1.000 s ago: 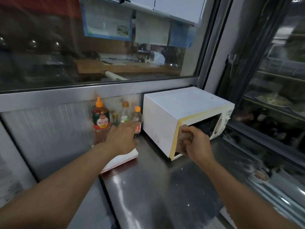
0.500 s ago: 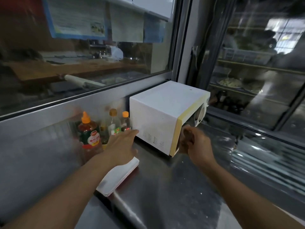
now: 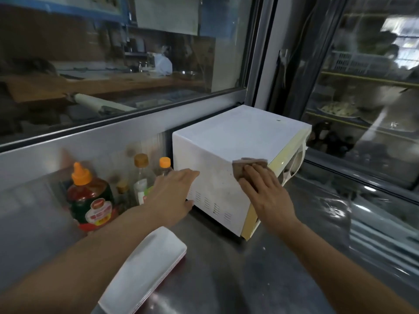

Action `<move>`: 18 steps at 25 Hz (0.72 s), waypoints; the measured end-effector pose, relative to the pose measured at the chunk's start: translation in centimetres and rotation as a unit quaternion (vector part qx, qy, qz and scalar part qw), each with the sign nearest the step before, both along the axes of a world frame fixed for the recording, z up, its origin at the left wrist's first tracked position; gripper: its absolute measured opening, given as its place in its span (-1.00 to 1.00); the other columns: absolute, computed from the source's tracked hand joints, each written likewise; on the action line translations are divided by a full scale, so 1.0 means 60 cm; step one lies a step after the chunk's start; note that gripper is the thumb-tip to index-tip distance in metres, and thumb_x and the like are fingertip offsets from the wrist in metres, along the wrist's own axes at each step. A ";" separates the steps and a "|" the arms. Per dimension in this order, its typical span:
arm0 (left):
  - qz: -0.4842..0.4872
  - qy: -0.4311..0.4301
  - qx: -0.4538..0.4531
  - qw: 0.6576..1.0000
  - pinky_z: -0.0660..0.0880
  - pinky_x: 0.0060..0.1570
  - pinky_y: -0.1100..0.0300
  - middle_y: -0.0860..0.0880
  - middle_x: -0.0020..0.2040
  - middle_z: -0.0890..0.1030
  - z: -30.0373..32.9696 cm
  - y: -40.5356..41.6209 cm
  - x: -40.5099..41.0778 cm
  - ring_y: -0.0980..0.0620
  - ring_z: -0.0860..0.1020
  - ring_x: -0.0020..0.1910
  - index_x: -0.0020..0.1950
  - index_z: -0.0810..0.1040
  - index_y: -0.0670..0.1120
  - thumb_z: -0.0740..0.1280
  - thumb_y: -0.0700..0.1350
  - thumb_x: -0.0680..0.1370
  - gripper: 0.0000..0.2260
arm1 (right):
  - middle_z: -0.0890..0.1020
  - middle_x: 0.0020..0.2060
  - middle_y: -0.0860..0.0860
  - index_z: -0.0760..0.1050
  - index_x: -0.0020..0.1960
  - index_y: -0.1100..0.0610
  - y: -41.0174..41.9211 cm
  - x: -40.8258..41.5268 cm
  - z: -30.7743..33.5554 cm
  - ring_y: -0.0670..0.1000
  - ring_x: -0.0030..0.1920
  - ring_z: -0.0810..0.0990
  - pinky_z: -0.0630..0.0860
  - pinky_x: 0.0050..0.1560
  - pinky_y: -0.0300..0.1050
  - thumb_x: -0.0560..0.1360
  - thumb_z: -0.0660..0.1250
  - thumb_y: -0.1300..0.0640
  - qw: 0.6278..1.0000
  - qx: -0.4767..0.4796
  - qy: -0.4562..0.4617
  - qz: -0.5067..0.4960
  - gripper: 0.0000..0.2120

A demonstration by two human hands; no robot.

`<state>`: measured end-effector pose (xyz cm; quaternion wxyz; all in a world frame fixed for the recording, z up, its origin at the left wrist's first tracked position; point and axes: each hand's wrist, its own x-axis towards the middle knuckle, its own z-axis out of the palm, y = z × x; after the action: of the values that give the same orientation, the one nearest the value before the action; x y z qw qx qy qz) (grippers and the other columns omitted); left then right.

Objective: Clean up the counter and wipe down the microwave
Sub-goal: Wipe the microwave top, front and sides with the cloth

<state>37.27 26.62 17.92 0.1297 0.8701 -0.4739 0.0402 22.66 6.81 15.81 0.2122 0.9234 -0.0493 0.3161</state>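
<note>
A white microwave (image 3: 238, 134) with a yellowed front edge stands on the steel counter (image 3: 238, 279) against the back wall. My right hand (image 3: 265, 191) lies flat with straight fingers, pressing a brown cloth (image 3: 247, 167) against the upper front corner of the microwave's left side. My left hand (image 3: 174, 193) is flat too, its fingers touching the rear lower part of that same side panel near the vent slots.
A red sauce bottle (image 3: 90, 198) with an orange cap and several smaller bottles (image 3: 145, 177) stand left of the microwave. A stack of white trays (image 3: 145, 270) lies on the counter near my left forearm. A glass-fronted cabinet (image 3: 362, 109) is on the right.
My right hand went from the microwave's front edge, where it gripped the bunched cloth, onto the left side panel, now pressing it flat. My left hand reached forward to the panel. The view swung right.
</note>
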 end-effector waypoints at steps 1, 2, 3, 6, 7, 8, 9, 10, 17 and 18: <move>-0.004 -0.006 0.004 1.000 0.23 0.39 -0.04 0.02 0.49 0.23 -0.009 -0.012 0.013 -0.03 0.23 0.44 0.50 0.10 0.03 0.31 -0.04 0.51 -0.38 | 0.54 0.23 0.23 0.57 0.08 0.21 -0.009 0.004 -0.023 0.26 0.27 0.50 0.43 0.28 0.20 0.41 0.26 0.33 1.000 -0.021 0.013 -0.015 -0.73; -0.010 -0.018 0.008 1.000 0.19 0.40 -0.03 0.02 0.51 0.19 -0.017 -0.022 0.026 -0.03 0.20 0.45 0.51 0.08 0.03 0.31 -0.04 0.50 -0.36 | 0.49 0.30 0.23 0.56 0.11 0.19 -0.014 0.004 -0.042 0.26 0.34 0.43 0.33 0.36 0.21 0.44 0.19 0.29 0.999 -0.038 0.021 -0.030 -0.71; -0.017 -0.033 0.010 0.999 0.16 0.40 -0.03 0.02 0.53 0.15 -0.021 -0.030 0.039 -0.02 0.17 0.47 0.51 0.07 0.04 0.32 -0.04 0.50 -0.35 | 0.43 0.36 0.22 0.54 0.14 0.18 -0.019 0.004 -0.054 0.25 0.38 0.37 0.25 0.42 0.21 0.47 0.15 0.22 0.998 -0.045 0.031 -0.039 -0.69; -0.026 -0.094 -0.006 0.995 0.12 0.43 -0.13 0.01 0.54 0.13 -0.015 -0.050 0.088 -0.04 0.15 0.48 0.51 0.07 0.04 0.34 -0.04 0.47 -0.31 | 0.43 0.34 0.25 0.49 0.17 0.16 -0.034 0.018 -0.046 0.27 0.35 0.39 0.25 0.36 0.16 0.48 0.22 0.09 0.998 -0.047 0.018 -0.038 -0.70; -0.026 -0.111 -0.014 0.993 0.11 0.43 -0.16 0.00 0.54 0.13 -0.009 -0.057 0.107 -0.05 0.15 0.49 0.51 0.06 0.04 0.35 -0.04 0.47 -0.30 | 0.46 0.29 0.27 0.44 0.22 0.16 -0.040 0.028 -0.034 0.28 0.29 0.41 0.30 0.31 0.16 0.47 0.25 0.12 0.998 -0.040 -0.003 -0.040 -0.66; -0.027 -0.123 -0.015 0.992 0.09 0.43 -0.17 0.00 0.55 0.12 -0.001 -0.064 0.125 -0.05 0.13 0.50 0.52 0.04 0.04 0.35 -0.05 0.47 -0.29 | 0.46 0.27 0.29 0.37 0.31 0.16 -0.044 0.036 -0.026 0.29 0.26 0.40 0.34 0.28 0.17 0.46 0.25 0.15 0.998 -0.039 -0.023 -0.046 -0.58; -0.029 -0.131 -0.012 0.991 0.07 0.43 -0.17 -0.01 0.55 0.09 0.006 -0.073 0.143 -0.06 0.11 0.51 0.53 0.02 0.04 0.34 -0.05 0.48 -0.29 | 0.45 0.28 0.30 0.30 0.38 0.18 -0.045 0.041 -0.024 0.30 0.28 0.39 0.34 0.29 0.20 0.47 0.24 0.17 0.997 -0.041 -0.036 -0.053 -0.51; -0.031 -0.137 -0.005 0.990 0.06 0.44 -0.16 -0.01 0.56 0.07 0.010 -0.082 0.161 -0.06 0.09 0.52 0.53 0.00 0.04 0.34 -0.05 0.49 -0.28 | 0.43 0.31 0.29 0.27 0.43 0.21 -0.043 0.045 -0.028 0.32 0.32 0.39 0.33 0.33 0.22 0.49 0.24 0.18 0.996 -0.049 -0.047 -0.056 -0.48; -0.077 -0.107 -0.048 0.990 0.08 0.45 -0.22 -0.02 0.55 0.08 -0.042 -0.113 0.234 -0.04 0.03 0.53 0.52 0.03 0.07 0.40 -0.13 0.44 -0.23 | 0.00 0.53 0.10 0.01 0.53 0.16 -0.037 0.059 -0.133 0.13 0.54 -0.07 -0.14 0.52 0.11 0.51 0.06 0.19 0.978 -0.163 -0.005 -0.130 -0.40; -0.087 -0.100 -0.067 0.989 0.10 0.44 -0.23 -0.03 0.54 0.10 -0.049 -0.115 0.240 -0.05 0.04 0.53 0.52 0.06 0.06 0.42 -0.15 0.42 -0.22 | 0.01 0.54 0.09 -0.01 0.53 0.17 -0.035 0.055 -0.161 0.11 0.54 -0.05 -0.16 0.51 0.09 0.47 0.06 0.19 0.973 -0.190 0.047 -0.120 -0.36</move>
<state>51.69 19.75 15.00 0.1425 0.8065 -0.5547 0.1469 25.96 4.69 6.16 0.4223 0.8673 -0.0891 0.2479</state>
